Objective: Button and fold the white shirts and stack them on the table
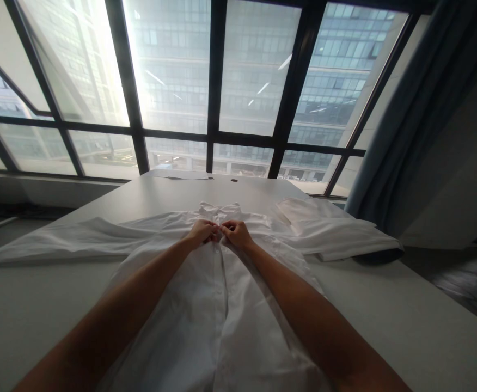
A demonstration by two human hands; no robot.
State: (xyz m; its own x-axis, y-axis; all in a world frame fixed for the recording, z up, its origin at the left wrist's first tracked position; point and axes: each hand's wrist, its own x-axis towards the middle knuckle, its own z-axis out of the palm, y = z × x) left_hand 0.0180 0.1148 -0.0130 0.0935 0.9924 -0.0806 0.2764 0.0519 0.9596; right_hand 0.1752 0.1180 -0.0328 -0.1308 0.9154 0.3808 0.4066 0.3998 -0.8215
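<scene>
A white button-up shirt (181, 305) lies front side up, its collar at the far end and its sleeves spread to both sides. Just below the collar, my left hand (203, 233) pinches the front placket from the left. My right hand (237, 234) pinches the same stretch of placket from the right, fingertips meeting those of the left. Whatever button sits between the fingers is hidden. Below the hands, buttons show along the placket, and a narrow gap runs down between the two front edges.
The shirt rests on a white table (30, 316). More folded white cloth (324, 218) lies by the right sleeve, above a dark round-edged item (379, 256). A flat white sheet (187, 175) is at the far edge. Beyond stand framed windows and a blue curtain (402, 120).
</scene>
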